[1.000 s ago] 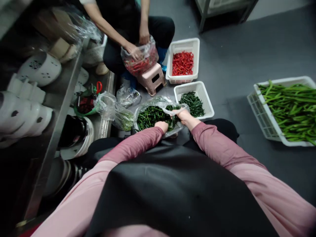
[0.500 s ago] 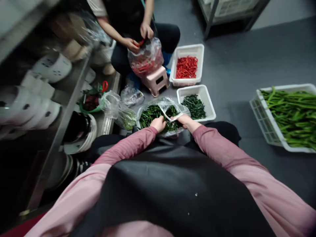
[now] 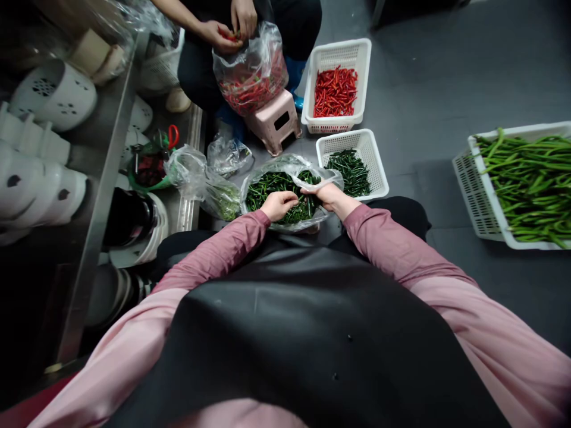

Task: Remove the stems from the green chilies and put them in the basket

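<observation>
A clear plastic bag (image 3: 247, 196) full of thin green chilies (image 3: 270, 189) stands open in front of my lap. My left hand (image 3: 279, 205) is over the near middle of the bag, its thumb and fingers pinched together; whatever is between them is too small to make out. At the bag's right side, my right hand (image 3: 329, 195) is closed around green chilies that show below its fingers, and the bag's rim lies against this hand. Just behind it stands a white basket (image 3: 378, 169) with stemless-looking dark green chilies (image 3: 350, 172).
Across from me, a co-worker's hands (image 3: 232, 32) handle red chilies over a plastic bag (image 3: 254, 80) on a pink stool (image 3: 275, 122). A white basket (image 3: 341, 52) holds red chilies. Long green vegetables fill a crate (image 3: 486, 196) at right. A metal shelf (image 3: 100, 196) with crockery lines the left.
My view has tilted down, so everything sits higher in the picture. My left hand has turned slightly over the chilies; the right remains at the bag's right side. The co-worker's hands have come together.
</observation>
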{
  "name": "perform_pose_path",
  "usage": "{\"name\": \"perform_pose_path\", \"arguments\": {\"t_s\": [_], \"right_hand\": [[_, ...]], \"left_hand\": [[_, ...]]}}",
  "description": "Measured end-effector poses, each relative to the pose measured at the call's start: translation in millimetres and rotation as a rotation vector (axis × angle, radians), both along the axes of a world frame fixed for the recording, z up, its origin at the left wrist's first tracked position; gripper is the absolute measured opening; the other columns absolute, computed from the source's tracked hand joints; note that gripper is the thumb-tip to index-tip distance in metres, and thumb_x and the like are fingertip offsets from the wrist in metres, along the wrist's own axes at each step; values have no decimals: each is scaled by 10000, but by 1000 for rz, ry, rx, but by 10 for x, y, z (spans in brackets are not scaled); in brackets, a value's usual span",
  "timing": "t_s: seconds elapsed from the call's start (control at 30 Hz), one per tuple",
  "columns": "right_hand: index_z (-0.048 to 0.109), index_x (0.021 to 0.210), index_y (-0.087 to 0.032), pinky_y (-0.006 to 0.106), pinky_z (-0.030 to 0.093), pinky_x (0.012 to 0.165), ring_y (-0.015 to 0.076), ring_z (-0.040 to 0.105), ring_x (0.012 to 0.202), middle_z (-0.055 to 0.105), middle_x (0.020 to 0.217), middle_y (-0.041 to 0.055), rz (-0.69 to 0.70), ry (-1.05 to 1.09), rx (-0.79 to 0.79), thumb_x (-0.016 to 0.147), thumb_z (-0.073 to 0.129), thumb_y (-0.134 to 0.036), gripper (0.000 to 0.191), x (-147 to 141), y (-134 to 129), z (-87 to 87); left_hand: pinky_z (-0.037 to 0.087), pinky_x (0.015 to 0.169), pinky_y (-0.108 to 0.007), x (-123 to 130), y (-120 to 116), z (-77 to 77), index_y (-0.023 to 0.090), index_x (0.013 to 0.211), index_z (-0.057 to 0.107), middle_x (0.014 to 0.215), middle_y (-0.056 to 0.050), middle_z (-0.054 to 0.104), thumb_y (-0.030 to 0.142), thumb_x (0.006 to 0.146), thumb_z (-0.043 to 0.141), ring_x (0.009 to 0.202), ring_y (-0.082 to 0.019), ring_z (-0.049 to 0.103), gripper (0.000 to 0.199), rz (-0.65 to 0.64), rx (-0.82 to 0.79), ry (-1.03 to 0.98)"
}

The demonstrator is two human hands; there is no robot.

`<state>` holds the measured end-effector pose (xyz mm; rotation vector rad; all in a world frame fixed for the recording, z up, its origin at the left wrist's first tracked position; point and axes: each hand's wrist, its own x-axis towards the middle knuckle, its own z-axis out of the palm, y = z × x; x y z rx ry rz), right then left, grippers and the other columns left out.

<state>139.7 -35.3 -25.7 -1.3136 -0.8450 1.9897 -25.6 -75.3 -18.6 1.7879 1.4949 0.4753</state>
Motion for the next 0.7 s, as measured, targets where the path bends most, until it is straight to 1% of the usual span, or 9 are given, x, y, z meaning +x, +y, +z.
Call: {"name": "perform_pose_path", "arguments": {"t_s": [0.07, 0.13, 0.23, 0.33, 0.4, 0.47, 0.57, 0.63, 0.7], "right_hand": [[610, 738, -131, 253, 476, 523, 111, 514, 495, 593, 560, -2, 76, 37, -84, 679, 726, -159, 134, 44, 29, 83], [605, 714, -138, 259, 497, 537, 111, 522, 502, 599, 570, 8, 158, 100, -115, 702, 704, -166, 104, 94, 47, 185], [610, 705, -132, 281, 526, 590, 122, 561, 535, 622, 600, 30, 244, 181, -64, 707, 690, -160, 84, 129, 26, 301], [619, 680, -123, 299, 527, 574, 148, 583, 534, 624, 577, 43, 346, 136, -86, 653, 710, -153, 99, 102, -25, 298], [628, 668, -124, 281, 519, 551, 146, 582, 533, 626, 572, 37, 342, 48, -46, 616, 707, -144, 97, 85, -24, 238], [635, 659, -129, 249, 507, 538, 126, 566, 532, 624, 575, 13, 226, -111, 99, 574, 697, -122, 106, 93, 25, 161], [622, 627, -129, 225, 482, 523, 99, 528, 508, 600, 573, -14, 14, -339, 295, 539, 671, -85, 110, 127, 131, 67], [610, 617, -123, 233, 469, 514, 98, 514, 495, 589, 575, -8, -21, -382, 310, 543, 660, -74, 102, 134, 161, 35], [610, 627, -116, 240, 459, 513, 102, 511, 502, 590, 587, 4, -9, -374, 297, 547, 667, -69, 108, 127, 141, 22]], "left_hand": [[447, 716, -237, -7, 12, 129, 123, 833, 693, 766, -35, 664, 291, 792, 586, 714, -122, 571, 203, -42, 44, -83], [447, 651, -235, 8, 18, 264, 118, 867, 689, 721, -40, 648, 347, 807, 584, 655, -117, 563, 259, -20, -27, -174], [412, 533, -229, 40, 13, 435, 110, 898, 689, 645, -43, 617, 457, 808, 588, 548, -103, 519, 372, -11, -179, -284], [424, 537, -243, 28, 16, 533, 112, 890, 710, 702, -65, 644, 502, 779, 619, 558, -107, 528, 416, -153, -285, -293], [463, 614, -263, -25, 32, 521, 131, 928, 726, 784, -71, 665, 460, 808, 597, 632, -123, 566, 373, -275, -291, -196], [480, 734, -285, -86, 44, 416, 168, 1003, 727, 914, -72, 669, 358, 855, 547, 777, -147, 599, 301, -354, -190, -5], [443, 859, -323, -80, 35, 105, 186, 1037, 726, 1058, -99, 633, 198, 868, 478, 1010, -204, 555, 301, -331, 55, 420], [429, 842, -354, 25, 24, -141, 152, 987, 739, 1032, -138, 632, 160, 866, 448, 1050, -248, 523, 315, -350, 111, 679], [415, 821, -365, 178, 26, -356, 115, 950, 739, 1009, -164, 643, 136, 865, 430, 1038, -265, 522, 321, -438, 65, 833]]}}
